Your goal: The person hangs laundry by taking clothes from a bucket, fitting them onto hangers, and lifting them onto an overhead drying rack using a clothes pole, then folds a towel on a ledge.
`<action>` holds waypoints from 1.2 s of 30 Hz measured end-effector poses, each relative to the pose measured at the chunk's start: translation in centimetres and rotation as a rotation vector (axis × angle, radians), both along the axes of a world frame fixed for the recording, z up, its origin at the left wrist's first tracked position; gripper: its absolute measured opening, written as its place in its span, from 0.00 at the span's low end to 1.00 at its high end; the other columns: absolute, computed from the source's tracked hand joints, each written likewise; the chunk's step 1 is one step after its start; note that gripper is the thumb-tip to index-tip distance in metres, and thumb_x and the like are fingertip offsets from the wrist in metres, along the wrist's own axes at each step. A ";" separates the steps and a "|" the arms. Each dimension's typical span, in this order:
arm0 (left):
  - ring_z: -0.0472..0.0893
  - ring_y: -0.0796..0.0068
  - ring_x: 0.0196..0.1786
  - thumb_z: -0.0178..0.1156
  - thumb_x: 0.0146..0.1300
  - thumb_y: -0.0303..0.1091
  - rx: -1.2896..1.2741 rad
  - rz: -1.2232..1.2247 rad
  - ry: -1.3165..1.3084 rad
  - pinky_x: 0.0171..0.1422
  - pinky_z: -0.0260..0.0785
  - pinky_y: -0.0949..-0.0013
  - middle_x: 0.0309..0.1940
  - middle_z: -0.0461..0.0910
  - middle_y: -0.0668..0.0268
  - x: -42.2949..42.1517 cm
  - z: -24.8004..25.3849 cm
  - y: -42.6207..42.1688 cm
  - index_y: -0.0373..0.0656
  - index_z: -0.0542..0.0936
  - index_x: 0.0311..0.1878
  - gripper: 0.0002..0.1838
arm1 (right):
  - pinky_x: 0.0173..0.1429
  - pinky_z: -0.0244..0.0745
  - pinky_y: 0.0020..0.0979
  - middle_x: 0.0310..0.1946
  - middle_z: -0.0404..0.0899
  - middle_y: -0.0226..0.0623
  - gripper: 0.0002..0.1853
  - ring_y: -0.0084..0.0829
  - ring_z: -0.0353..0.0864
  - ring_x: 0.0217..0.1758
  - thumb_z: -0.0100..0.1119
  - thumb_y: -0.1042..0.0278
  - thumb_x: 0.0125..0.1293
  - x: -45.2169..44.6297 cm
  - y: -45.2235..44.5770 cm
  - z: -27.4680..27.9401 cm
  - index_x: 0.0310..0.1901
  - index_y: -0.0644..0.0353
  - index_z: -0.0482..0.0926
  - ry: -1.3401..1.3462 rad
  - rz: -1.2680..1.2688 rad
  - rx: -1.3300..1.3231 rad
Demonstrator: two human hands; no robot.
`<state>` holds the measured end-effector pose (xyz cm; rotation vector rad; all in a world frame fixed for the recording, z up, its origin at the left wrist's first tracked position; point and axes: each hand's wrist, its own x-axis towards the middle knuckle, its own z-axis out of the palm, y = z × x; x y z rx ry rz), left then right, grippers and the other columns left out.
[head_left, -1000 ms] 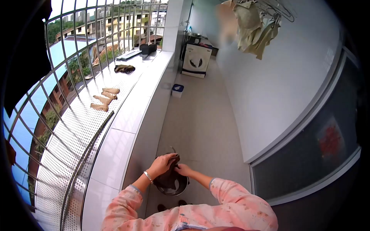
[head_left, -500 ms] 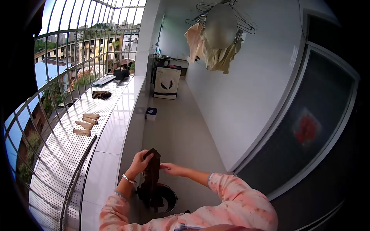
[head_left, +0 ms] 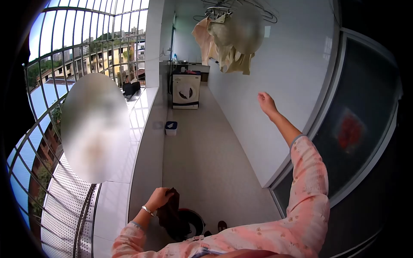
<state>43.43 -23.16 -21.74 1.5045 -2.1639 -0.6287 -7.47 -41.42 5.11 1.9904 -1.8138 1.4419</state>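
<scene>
A dark brown garment hangs limp from my left hand, whose fingers are closed on its top edge. Below it stands a dark round basin on the floor, partly hidden by the cloth. My right hand is raised in front of the white wall, out to the right. Its fingers are curled together, and nothing shows in them. Pale beige garments hang from a hanger rack above and to the left of that hand, apart from it.
A tiled ledge with a perforated metal sheet runs along the barred window at left; a blurred patch covers part of it. A small white tub with a blue lid and a white washing machine stand farther along the floor.
My right hand has left the brown garment and swung up and to the right. My left hand still grips the garment, now a little lower. The view has shifted slightly.
</scene>
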 end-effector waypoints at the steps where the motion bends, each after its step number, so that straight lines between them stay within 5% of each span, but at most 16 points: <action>1: 0.82 0.50 0.45 0.65 0.59 0.40 0.062 -0.029 0.088 0.50 0.74 0.61 0.44 0.81 0.50 -0.2 0.2 -0.6 0.38 0.83 0.46 0.17 | 0.56 0.72 0.31 0.47 0.81 0.39 0.17 0.32 0.79 0.52 0.53 0.57 0.70 -2.0 -0.6 3.4 0.53 0.59 0.76 -0.027 -0.062 -0.047; 5: 0.82 0.59 0.48 0.67 0.59 0.40 0.235 -0.033 0.359 0.55 0.73 0.65 0.45 0.83 0.52 -2.4 2.8 -2.0 0.34 0.81 0.50 0.21 | 0.55 0.73 0.33 0.53 0.77 0.38 0.20 0.33 0.76 0.56 0.50 0.57 0.71 -9.3 -5.1 15.1 0.59 0.59 0.72 -0.176 -0.155 -0.186; 18: 0.82 0.63 0.46 0.65 0.59 0.39 0.125 0.375 0.316 0.55 0.72 0.66 0.41 0.84 0.55 -8.5 3.2 -5.0 0.36 0.83 0.46 0.17 | 0.63 0.71 0.36 0.71 0.53 0.45 0.36 0.38 0.65 0.67 0.54 0.62 0.68 -15.6 -24.5 38.6 0.72 0.64 0.51 -0.431 0.213 -0.462; 20: 0.82 0.63 0.47 0.65 0.59 0.39 0.129 0.401 0.313 0.55 0.72 0.66 0.41 0.84 0.55 -8.8 2.4 -5.3 0.36 0.83 0.46 0.17 | 0.60 0.73 0.34 0.63 0.66 0.43 0.34 0.34 0.72 0.60 0.59 0.59 0.65 -13.2 -24.0 38.7 0.69 0.62 0.59 -0.420 0.572 -0.467; 21: 0.82 0.63 0.47 0.65 0.59 0.39 0.153 0.418 0.307 0.55 0.72 0.66 0.41 0.84 0.56 -8.8 2.1 -5.5 0.37 0.83 0.47 0.17 | 0.60 0.73 0.34 0.63 0.66 0.43 0.34 0.34 0.72 0.60 0.59 0.59 0.65 -12.0 -23.4 38.7 0.69 0.62 0.59 -0.421 0.581 -0.478; 23: 0.82 0.63 0.47 0.65 0.60 0.39 0.162 0.420 0.307 0.55 0.72 0.66 0.41 0.84 0.56 -9.2 1.9 -5.8 0.37 0.83 0.47 0.17 | 0.43 0.76 0.26 0.43 0.77 0.31 0.23 0.22 0.77 0.43 0.59 0.56 0.66 -10.3 -21.6 38.3 0.57 0.60 0.73 -0.477 0.385 -0.480; 24: 0.82 0.64 0.47 0.65 0.60 0.39 0.177 0.418 0.311 0.55 0.72 0.66 0.42 0.84 0.56 -9.3 1.7 -6.1 0.37 0.83 0.47 0.17 | 0.43 0.76 0.26 0.43 0.77 0.31 0.23 0.22 0.77 0.43 0.59 0.56 0.66 -9.7 -20.2 38.0 0.57 0.60 0.73 -0.480 0.390 -0.489; 26: 0.82 0.64 0.47 0.65 0.60 0.39 0.169 0.418 0.307 0.55 0.72 0.66 0.42 0.84 0.56 -9.6 1.3 -6.6 0.37 0.83 0.47 0.17 | 0.25 0.63 0.18 0.24 0.71 0.21 0.17 0.15 0.70 0.25 0.58 0.53 0.65 -8.7 -18.0 37.7 0.44 0.59 0.80 -0.266 0.561 -0.304; 29: 0.82 0.64 0.46 0.64 0.60 0.39 0.173 0.430 0.325 0.55 0.72 0.66 0.42 0.84 0.56 -10.3 1.8 -6.6 0.38 0.83 0.47 0.17 | 0.19 0.51 0.17 0.19 0.63 0.18 0.15 0.13 0.61 0.18 0.54 0.55 0.69 -7.2 -17.5 38.6 0.38 0.58 0.81 -0.271 0.800 -0.128; 36: 0.82 0.64 0.46 0.65 0.60 0.40 0.175 0.447 0.336 0.55 0.72 0.66 0.42 0.84 0.56 -10.5 1.4 -5.5 0.39 0.83 0.47 0.17 | 0.18 0.49 0.20 0.18 0.61 0.20 0.14 0.13 0.55 0.16 0.52 0.58 0.71 -5.3 -20.0 37.1 0.39 0.61 0.80 -0.453 0.949 -0.375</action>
